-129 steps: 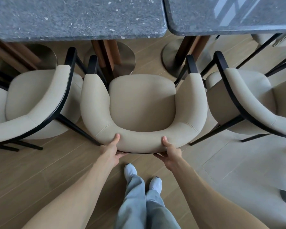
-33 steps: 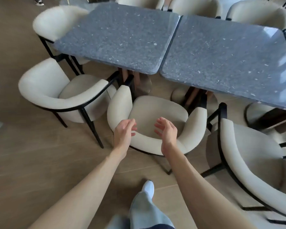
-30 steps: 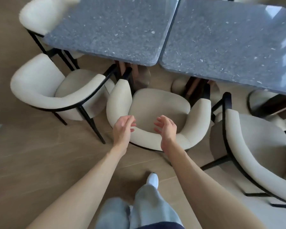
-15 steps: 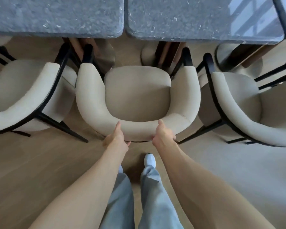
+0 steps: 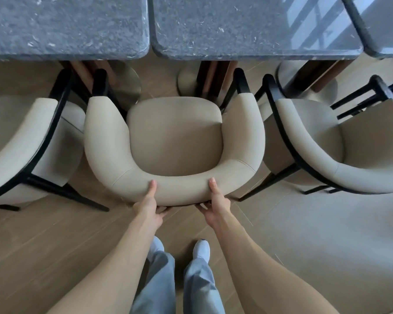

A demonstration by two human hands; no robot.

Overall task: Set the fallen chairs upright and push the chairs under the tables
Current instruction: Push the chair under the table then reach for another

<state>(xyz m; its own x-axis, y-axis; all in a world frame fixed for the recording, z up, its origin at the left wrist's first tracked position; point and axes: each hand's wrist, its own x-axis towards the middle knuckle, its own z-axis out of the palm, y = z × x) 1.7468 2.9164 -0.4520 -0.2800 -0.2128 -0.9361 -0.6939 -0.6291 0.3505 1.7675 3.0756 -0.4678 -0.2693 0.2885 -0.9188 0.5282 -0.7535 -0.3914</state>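
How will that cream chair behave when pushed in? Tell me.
The cream upholstered armchair with black legs likely slides stiffly on the wooden floor. The wide stance makes tipping unlikely. Left hand and right hand grip a padded back, probably not slippery.

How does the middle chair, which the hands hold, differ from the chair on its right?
The middle chair faces the tables squarely; the right chair is turned at an angle. The left hand and right hand grip the middle chair's backrest; nothing touches the right chair. The right chair's black frame shows along its back; the middle chair's back shows only upholstery. Both are upright, beige-cushioned and black-legged.
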